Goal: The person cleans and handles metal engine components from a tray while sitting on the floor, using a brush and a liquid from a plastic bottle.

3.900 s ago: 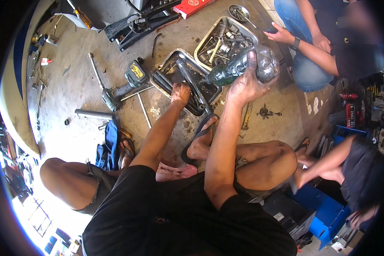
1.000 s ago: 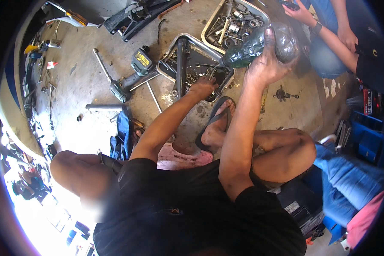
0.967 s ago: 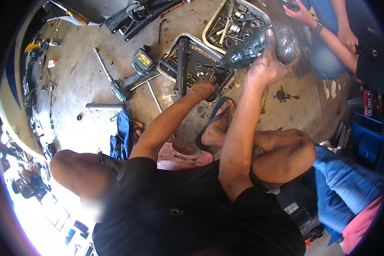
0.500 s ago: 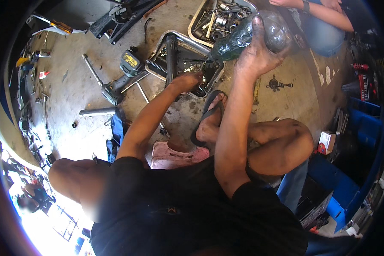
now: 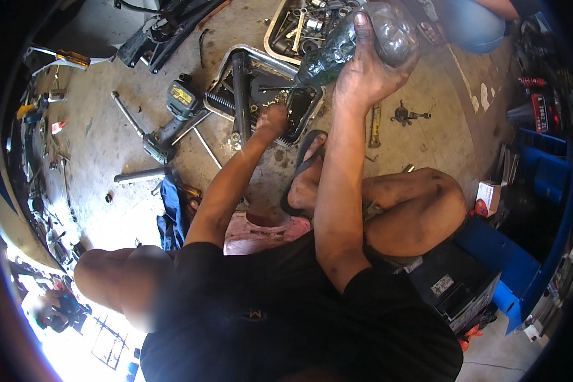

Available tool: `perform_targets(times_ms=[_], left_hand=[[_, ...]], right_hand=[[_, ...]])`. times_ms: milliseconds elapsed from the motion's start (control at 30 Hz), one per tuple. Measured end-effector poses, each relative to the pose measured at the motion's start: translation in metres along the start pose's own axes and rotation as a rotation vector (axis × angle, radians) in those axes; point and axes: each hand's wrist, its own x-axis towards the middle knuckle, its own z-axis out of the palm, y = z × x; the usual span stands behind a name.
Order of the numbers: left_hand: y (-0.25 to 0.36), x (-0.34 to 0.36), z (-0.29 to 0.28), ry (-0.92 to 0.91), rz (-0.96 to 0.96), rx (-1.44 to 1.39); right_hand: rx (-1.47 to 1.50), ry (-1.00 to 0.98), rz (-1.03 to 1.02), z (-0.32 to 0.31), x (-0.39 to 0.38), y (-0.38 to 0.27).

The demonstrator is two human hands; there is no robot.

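Note:
My right hand (image 5: 372, 76) is wrapped round a clear, greenish plastic bottle (image 5: 330, 58), thumb on top. The bottle is tilted, its neck end low over a metal tray (image 5: 316, 109) and its base toward the upper right. Dark liquid, a black tube (image 5: 240, 95) and a coil spring (image 5: 221, 102) lie in the tray. Low over the tray's near side, right of the tube, is my left hand (image 5: 273, 120). Its fingers look curled, and whatever they hold is hidden.
Beyond stands another tray (image 5: 275, 39) with sockets and spanners. A cordless impact wrench (image 5: 172, 121) and a metal pipe (image 5: 140, 176) lie left. A pink stool (image 5: 261, 234) is between my legs. Another person's knee (image 5: 472, 28) is at the upper right; a blue metal cabinet (image 5: 500, 245) stands right.
My left hand has shifted slightly within the tray and looks more curled. The bottle stays tilted in my right hand. The other person's hands have gone out of view as the picture shifted.

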Motion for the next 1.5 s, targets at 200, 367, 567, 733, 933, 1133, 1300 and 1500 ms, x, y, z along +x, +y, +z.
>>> perform_targets(times_ms=[200, 367, 567, 733, 933, 1133, 1300, 1500], left_hand=[[-0.025, 0.017, -0.01, 0.076, 0.143, 0.076], [0.018, 0.025, -0.039, -0.034, -0.072, 0.23], [-0.045, 0.047, -0.011, 0.152, 0.056, 0.463], [-0.012, 0.015, -0.045, 0.112, 0.081, 0.264], [-0.047, -0.036, -0.071, 0.199, -0.124, -0.201], [-0.047, -0.075, -0.059, 0.434, -0.438, -0.604], [-0.056, -0.06, -0.025, 0.33, -0.686, -0.584], [-0.069, -0.026, 0.042, 0.369, -0.775, -0.957]], right_hand=[[-0.04, -0.044, -0.007, 0.002, -0.001, -0.004], [-0.101, 0.006, -0.017, -0.009, 0.007, 0.005], [0.068, -0.022, -0.016, 0.011, -0.002, -0.012], [0.025, -0.029, 0.0, -0.001, 0.001, -0.006], [0.104, -0.105, -0.014, 0.007, -0.005, -0.01], [0.081, -0.074, 0.007, 0.007, -0.007, -0.008], [0.057, -0.078, -0.006, 0.014, -0.015, -0.019], [0.179, -0.143, 0.074, 0.039, -0.038, -0.037]])
